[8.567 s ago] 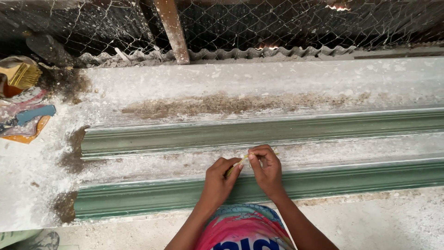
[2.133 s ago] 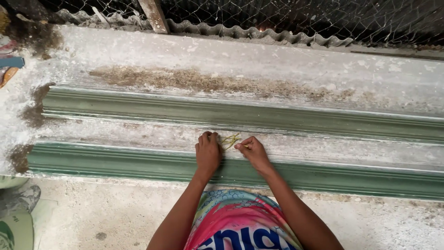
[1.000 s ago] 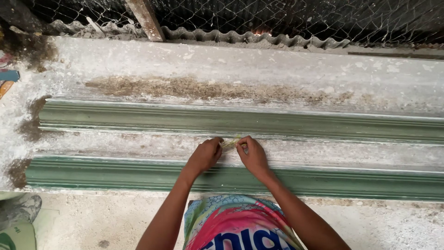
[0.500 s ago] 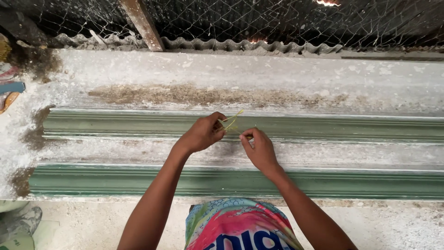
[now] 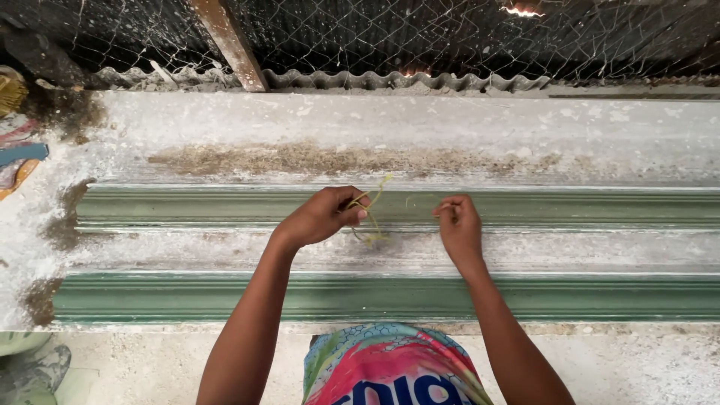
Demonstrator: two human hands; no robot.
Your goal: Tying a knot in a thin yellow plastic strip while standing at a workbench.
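Observation:
My left hand (image 5: 321, 216) is pinched around a thin pale yellow-green strand of fibre (image 5: 370, 217) that curls up past my knuckles and loops down below them. My right hand (image 5: 458, 226) is held a short way to the right, fingertips pinched together; whether a fine thread runs into them is too thin to tell. Both hands hover above the long green moulded strip (image 5: 187, 206) on a dusty white concrete slab (image 5: 450, 135). A second green moulded strip (image 5: 187, 296) lies parallel, nearer to me.
Wire mesh (image 5: 390, 37) with a rusty post (image 5: 229, 41) and a corrugated sheet edge (image 5: 390, 79) bound the far side. Brown dirt (image 5: 337, 159) streaks the slab. Coloured cloth and tools (image 5: 19, 150) lie at the far left. My bright patterned garment (image 5: 390, 367) fills the bottom centre.
My hands rose from the slab between the strips, where they were pressed together, to over the far strip. They have drawn apart, and the strand now hangs from my left hand.

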